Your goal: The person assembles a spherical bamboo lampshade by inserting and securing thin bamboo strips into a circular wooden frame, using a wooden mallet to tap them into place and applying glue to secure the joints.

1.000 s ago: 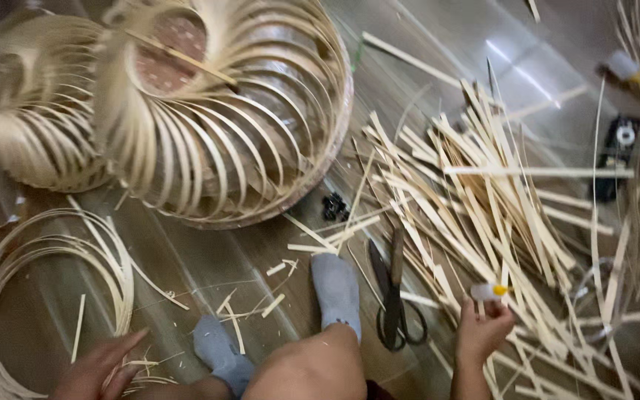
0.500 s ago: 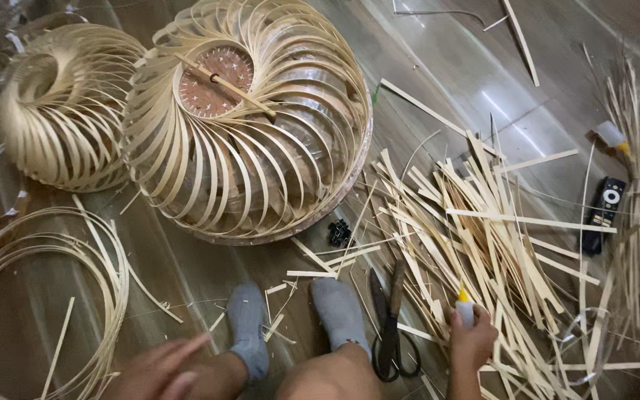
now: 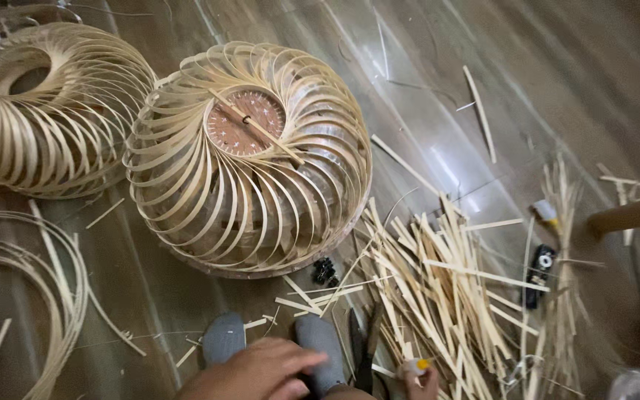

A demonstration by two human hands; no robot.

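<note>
My view has lifted in the last second: before, I looked more down at my lap and the pile of strips; now more of the floor (image 3: 409,89) is shown, and both lampshade frames are in full view. The things on the floor have not moved, only my head.

My right hand (image 3: 420,379) stays low at the bottom edge, closed in a pinch on a small glue tube (image 3: 413,366) with an orange-yellow tip, the same as a second ago. It sits at the near end of the heap of bamboo strips (image 3: 438,289), just beside the black scissors (image 3: 361,348) that lie on the floor next to my foot.

My left hand (image 3: 261,370) has come in from the left side. A second ago it was down at the loose coil of bamboo; now it lies over my knee, just above my two grey socks (image 3: 224,337), with the fingers loosely stretched together and nothing in them.

The round bamboo frame (image 3: 250,155) with the wooden disc and a stick across its middle stands ahead of my feet, well apart from both hands. The second frame (image 3: 50,107) touches it on the left. The coil of thin bamboo (image 3: 46,289) lies at the left.

In my judgement the glue is ready in the hand, but no strip is yet picked.
</note>
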